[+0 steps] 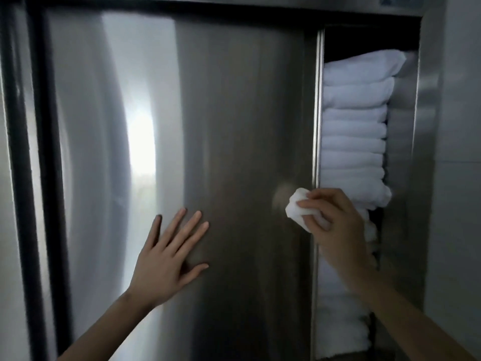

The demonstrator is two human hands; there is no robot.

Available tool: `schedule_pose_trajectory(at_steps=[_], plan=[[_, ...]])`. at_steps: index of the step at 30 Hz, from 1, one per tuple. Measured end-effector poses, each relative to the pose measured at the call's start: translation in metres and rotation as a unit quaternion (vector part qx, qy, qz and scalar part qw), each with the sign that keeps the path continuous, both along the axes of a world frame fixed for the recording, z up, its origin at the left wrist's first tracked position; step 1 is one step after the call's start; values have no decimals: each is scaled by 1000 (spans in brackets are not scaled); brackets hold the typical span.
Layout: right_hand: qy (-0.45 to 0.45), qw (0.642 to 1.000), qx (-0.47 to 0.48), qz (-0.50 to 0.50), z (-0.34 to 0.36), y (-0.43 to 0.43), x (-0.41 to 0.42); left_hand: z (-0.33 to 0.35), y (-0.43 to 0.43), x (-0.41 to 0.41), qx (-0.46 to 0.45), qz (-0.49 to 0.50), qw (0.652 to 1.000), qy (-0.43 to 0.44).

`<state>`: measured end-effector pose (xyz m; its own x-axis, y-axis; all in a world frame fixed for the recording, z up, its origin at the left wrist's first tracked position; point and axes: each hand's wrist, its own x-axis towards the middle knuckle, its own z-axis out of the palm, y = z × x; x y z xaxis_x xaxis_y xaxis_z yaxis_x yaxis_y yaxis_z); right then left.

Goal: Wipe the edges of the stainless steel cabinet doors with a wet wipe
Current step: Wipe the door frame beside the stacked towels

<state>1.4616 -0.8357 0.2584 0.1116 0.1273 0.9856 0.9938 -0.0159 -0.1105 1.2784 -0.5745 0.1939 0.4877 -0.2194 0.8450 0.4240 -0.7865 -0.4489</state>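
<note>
Head view: steel door (234,126), slid partly aside, fills most of the frame; its right edge (318,113) runs vertically, with the open compartment just beyond it. Left hand (166,259) lies flat against the door face, lower centre, fingers straight and spread, gripping nothing. Right hand (335,225) holds a bunched white wipe (299,209), fingers curled round it, thumb on top. Wipe sits at the door face just left of the edge, at about the height of the lower towels; its faint reflection shows on the steel beside it. Cannot tell whether the wipe is actually pressed to the metal. Inside the compartment: tall stack of folded white towels (354,136), reaching from near the top down past the right wrist. Dark vertical strip (33,152) stands at the far left of the door. Cabinet frame (426,113) borders the opening on the right.
</note>
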Motion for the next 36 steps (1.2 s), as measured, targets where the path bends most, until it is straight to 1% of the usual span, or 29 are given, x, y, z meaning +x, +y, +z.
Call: schedule_pose_trajectory(at_steps=[3, 6, 9, 10, 11, 12, 13, 16, 19, 22, 24, 28, 30, 33, 36], plan=[[-25, 999, 27, -19, 6, 21, -1, 23, -5, -5, -10, -48, 998, -39], [-43, 998, 16, -37, 16, 47, 2, 75, -26, 12, -24, -36, 997, -62], [-49, 999, 7, -12, 14, 66, 4, 124, -41, 36, -48, -14, 996, -69], [-65, 998, 1, -17, 9, 71, 2, 136, -42, 41, -58, -5, 996, -67], [-89, 995, -11, -46, 4, 74, -2, 144, -40, 44, -69, 6, 995, -68], [-134, 987, -16, -86, -2, 79, -3, 148, -36, 46, -74, 17, 994, -72], [-174, 979, -16, -107, -4, 82, -2, 149, -31, 47, -73, 25, 994, -78], [-207, 974, 6, -97, 18, 92, 2, 146, -16, 44, -46, 33, 994, -95], [-205, 976, 42, -68, 68, 101, -1, 144, -7, 40, -20, 32, 993, -113], [-191, 977, 92, -27, 109, 107, -8, 145, -4, 39, -17, 32, 992, -121], [-195, 975, 99, -26, 107, 109, -10, 144, -4, 38, -24, 31, 992, -121], [-250, 965, 64, -48, 56, 106, -6, 145, -3, 35, -23, 38, 992, -118], [-259, 963, 59, -40, 60, 103, -2, 145, -4, 33, -27, 40, 992, -116], [-248, 967, 59, -26, 113, 104, -1, 146, -7, 31, -25, 32, 993, -114], [-245, 967, 63, -20, 161, 105, -3, 155, -9, 28, -23, 15, 989, -143]])
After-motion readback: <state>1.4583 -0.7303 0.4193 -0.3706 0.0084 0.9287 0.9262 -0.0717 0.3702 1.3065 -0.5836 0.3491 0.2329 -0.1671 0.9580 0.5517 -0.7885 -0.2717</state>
